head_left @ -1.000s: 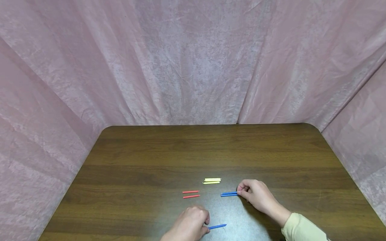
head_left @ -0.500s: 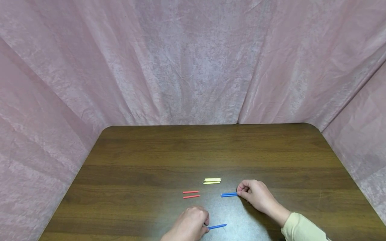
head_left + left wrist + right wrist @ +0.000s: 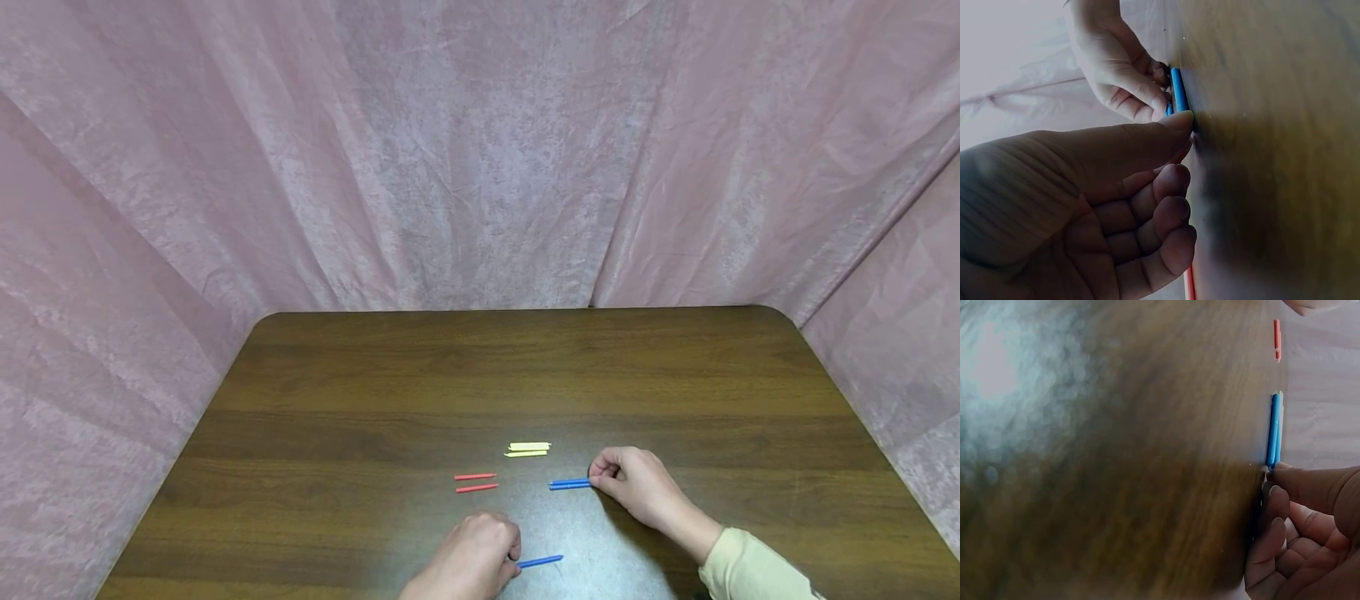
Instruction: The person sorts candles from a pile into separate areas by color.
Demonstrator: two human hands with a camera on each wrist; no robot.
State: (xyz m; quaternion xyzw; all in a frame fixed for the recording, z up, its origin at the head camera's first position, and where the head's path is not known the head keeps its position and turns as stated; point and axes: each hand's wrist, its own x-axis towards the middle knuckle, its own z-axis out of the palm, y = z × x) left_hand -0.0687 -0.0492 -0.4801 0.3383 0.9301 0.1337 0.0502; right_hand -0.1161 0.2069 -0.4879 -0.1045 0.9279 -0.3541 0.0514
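Observation:
Near the front of the table, my left hand (image 3: 476, 550) pinches one end of a thin blue candle (image 3: 540, 562) between thumb and finger; the candle lies pointing right. Farther back and to the right, my right hand (image 3: 637, 487) pinches the right ends of two blue candles (image 3: 568, 483) lying side by side. Those ends are hidden by the fingertips. The right wrist view shows the blue pair (image 3: 1274, 431) low against the tabletop, right at the thumb tip. In the left wrist view the single blue candle (image 3: 1179, 90) sticks out past the left thumb.
Two red candles (image 3: 476, 488) lie apart and nearly parallel behind the left hand. A small bunch of yellow candles (image 3: 528, 447) lies farther back, left of the right hand. The brown wooden table (image 3: 375, 375) has its far edge against a pink curtain (image 3: 450, 167).

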